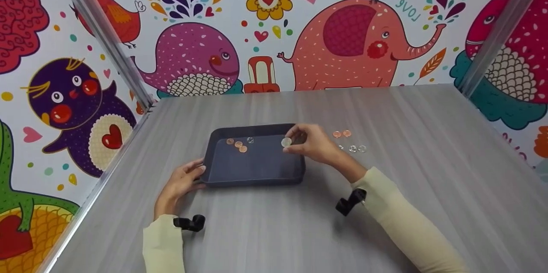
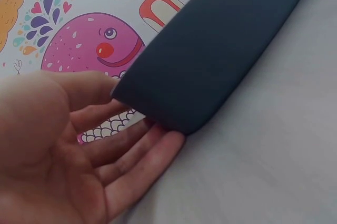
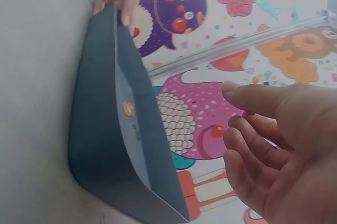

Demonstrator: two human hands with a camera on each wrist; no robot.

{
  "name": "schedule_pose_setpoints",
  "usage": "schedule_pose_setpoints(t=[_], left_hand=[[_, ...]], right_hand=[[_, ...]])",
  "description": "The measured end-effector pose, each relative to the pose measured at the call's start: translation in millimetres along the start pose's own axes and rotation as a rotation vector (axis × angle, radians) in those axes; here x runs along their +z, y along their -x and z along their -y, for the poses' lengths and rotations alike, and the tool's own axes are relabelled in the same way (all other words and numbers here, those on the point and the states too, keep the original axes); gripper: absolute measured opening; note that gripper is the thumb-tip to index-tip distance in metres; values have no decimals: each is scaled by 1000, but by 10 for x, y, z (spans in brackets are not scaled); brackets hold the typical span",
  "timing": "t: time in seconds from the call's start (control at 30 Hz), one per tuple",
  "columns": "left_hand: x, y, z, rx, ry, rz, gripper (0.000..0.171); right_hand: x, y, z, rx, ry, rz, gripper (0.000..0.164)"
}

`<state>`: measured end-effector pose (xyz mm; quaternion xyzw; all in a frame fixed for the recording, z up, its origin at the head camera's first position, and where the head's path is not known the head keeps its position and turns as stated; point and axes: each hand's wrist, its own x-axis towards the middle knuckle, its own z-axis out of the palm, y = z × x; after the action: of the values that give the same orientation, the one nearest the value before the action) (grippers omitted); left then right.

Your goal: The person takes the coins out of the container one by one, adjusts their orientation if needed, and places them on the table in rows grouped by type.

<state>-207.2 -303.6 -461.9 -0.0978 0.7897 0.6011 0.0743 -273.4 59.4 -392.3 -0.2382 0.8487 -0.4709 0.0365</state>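
Note:
A dark blue-grey rectangular tray [image 1: 252, 182] stands on the table, with several coins in its far left part: copper ones [image 1: 238, 144] and a silver one [image 1: 250, 140]. My left hand [image 1: 182, 183] grips the tray's left end, thumb at the rim and fingers against the outside near the bottom corner, as the left wrist view shows. Over the tray's right side, my right hand [image 1: 314, 142] pinches a silver coin [image 1: 286, 142] between thumb and fingertips. From the right wrist, the thumb and curled fingers [image 3: 247, 158] show beside the tray; the coin is hidden there.
Right of the tray lie two copper coins [image 1: 342, 134] and several silver coins [image 1: 357, 149], one partly covered by the right hand. The grey wood-grain table [image 1: 265, 230] meets a printed cartoon wall [image 1: 265, 42] at the back, with metal posts [image 1: 107, 33] at the corners.

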Motion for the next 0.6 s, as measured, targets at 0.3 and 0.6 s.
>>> schedule_pose_setpoints(t=[0.3, 0.6], left_hand=[[-10, -5, 17, 7, -10, 7, 52], [-2, 7, 15, 4, -15, 6, 52]], right_hand=[[-298, 243, -105, 13, 12, -47, 34], [-620, 344, -322, 45, -32, -68, 35]])
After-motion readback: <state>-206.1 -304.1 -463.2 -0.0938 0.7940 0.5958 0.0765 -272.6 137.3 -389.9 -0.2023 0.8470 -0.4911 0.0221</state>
